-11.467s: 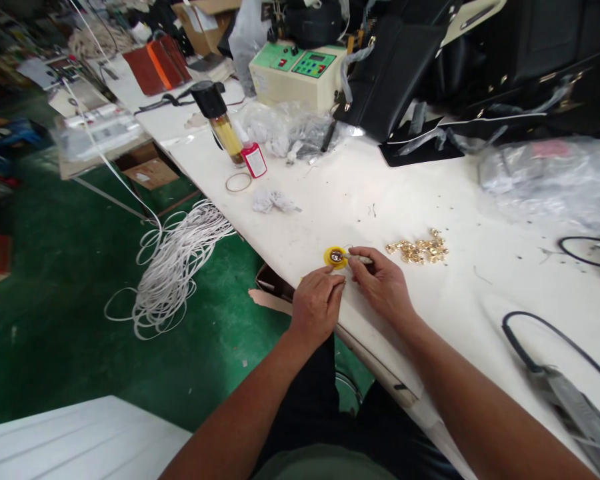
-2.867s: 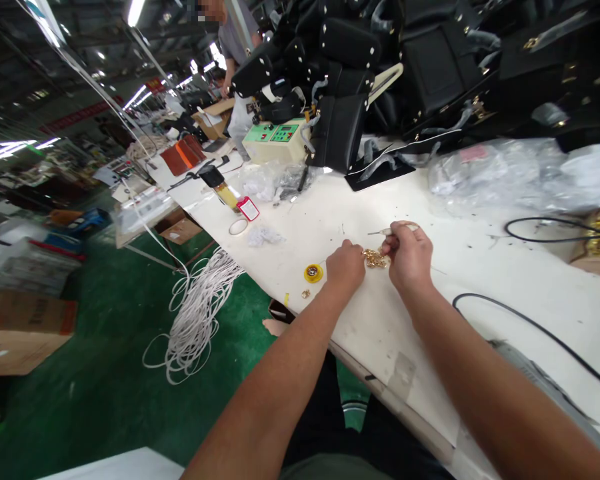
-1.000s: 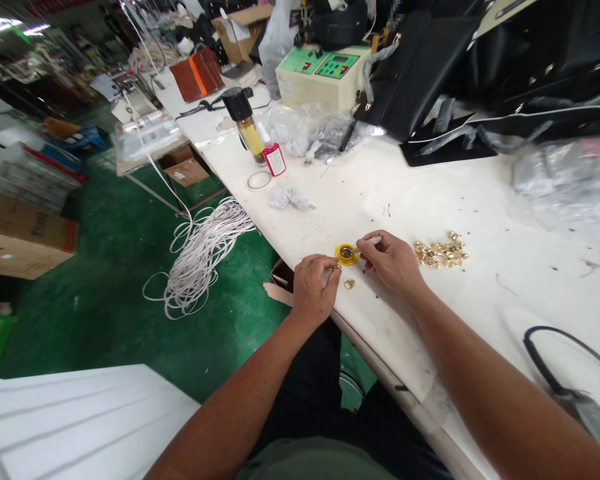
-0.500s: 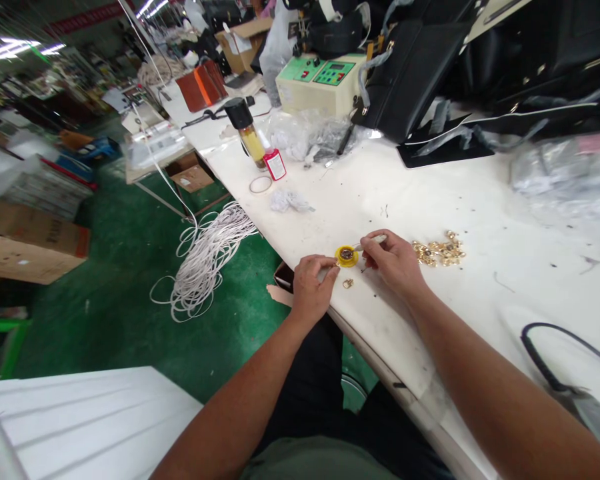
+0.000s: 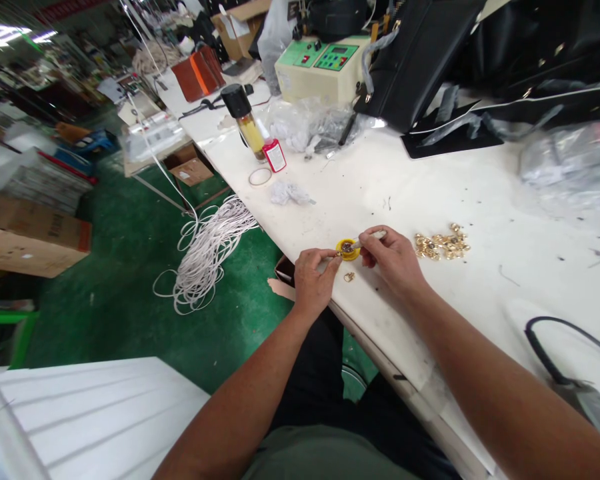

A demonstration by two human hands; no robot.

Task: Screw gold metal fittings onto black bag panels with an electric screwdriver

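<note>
My left hand (image 5: 316, 280) is closed in a pinch on a small gold metal fitting (image 5: 339, 253), just left of a round yellow dish (image 5: 348, 259). Small dark pieces lie in the dish. In my right hand (image 5: 393, 260) is a slim tool (image 5: 379, 235) with a pale handle, its thin end over the dish and close to my left fingertips. Its exact kind is too small to tell. Another small gold fitting (image 5: 349, 277) lies on the table in front of the dish. A loose pile of gold fittings (image 5: 443, 245) is right of my right hand.
On the white table (image 5: 340, 193) stand a jar with a black lid (image 5: 250, 127) and a red bottle (image 5: 275, 156). A tape ring (image 5: 260, 177) and crumpled plastic (image 5: 290, 193) lie nearby. Behind are a control box (image 5: 320, 77) and black bags (image 5: 420, 60). Coiled white cord (image 5: 210, 260) covers floor at left.
The tool in my right hand has moved a little left, its thin end now nearer my left fingertips. My left hand keeps its pinch on the gold fitting. The camera view has shifted slightly.
</note>
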